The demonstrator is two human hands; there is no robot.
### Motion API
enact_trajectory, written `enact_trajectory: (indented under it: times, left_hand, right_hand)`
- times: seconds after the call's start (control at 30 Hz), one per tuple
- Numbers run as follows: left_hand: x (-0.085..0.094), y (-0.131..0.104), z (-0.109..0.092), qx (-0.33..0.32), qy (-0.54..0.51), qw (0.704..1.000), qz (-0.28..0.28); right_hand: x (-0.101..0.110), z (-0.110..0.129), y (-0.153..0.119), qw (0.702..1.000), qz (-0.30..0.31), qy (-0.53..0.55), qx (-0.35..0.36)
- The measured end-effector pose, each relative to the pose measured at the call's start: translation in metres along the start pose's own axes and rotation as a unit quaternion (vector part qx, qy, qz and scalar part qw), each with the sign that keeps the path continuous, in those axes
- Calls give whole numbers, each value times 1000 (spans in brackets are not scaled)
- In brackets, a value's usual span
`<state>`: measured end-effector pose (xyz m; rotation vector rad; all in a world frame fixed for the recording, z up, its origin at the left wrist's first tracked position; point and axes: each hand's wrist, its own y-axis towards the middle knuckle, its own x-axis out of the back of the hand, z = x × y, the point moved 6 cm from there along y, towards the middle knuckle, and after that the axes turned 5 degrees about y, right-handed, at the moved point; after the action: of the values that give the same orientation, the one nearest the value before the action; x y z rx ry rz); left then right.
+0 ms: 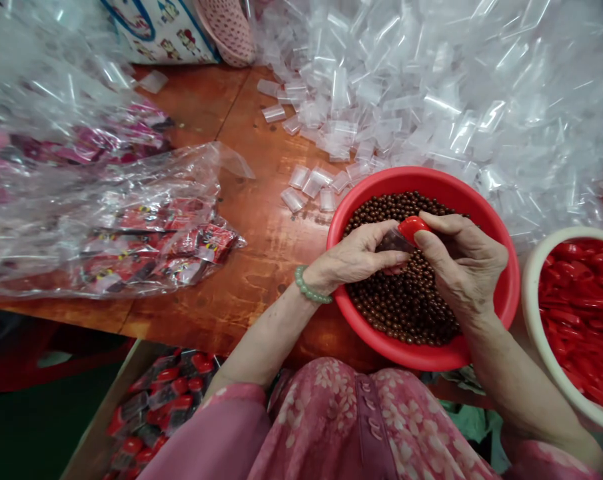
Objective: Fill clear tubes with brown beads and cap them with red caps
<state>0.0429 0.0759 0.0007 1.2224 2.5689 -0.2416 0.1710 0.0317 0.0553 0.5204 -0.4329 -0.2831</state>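
My left hand (354, 255), with a green bead bracelet (311, 287) at its wrist, grips a small clear plastic container (394, 241) that looks dark with brown balls inside. Pinched between the thumb and fingers of my right hand (468, 260) is a glossy red cap (413, 230), held at the container's end. Whether the cap is fully seated, I cannot tell. Both hands are over a red basin (506, 303) full of small shiny brown balls (406, 317).
Clear plastic sleeves (341, 90) are heaped behind the basin. A white tub (531, 300) of red caps (581, 313) stands right. Bagged red packets (181, 243) lie left on the wooden table (261, 267). Below the edge, a box holds red-capped containers (166, 393).
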Motion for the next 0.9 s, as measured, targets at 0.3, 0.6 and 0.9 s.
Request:
enact_trajectory:
  times: [0.3, 0.6, 0.9]
  left_hand:
    - [3, 1, -3, -23, 36, 999, -13]
    - [4, 1, 3, -27, 66, 997, -19]
    - [5, 1, 6, -19, 109, 994, -13]
  right_hand:
    - [-6, -3, -2, 999, 12, -24, 37]
    - [-4, 4, 3, 992, 91, -53, 68]
    - [-1, 2, 9, 980, 174, -70, 67]
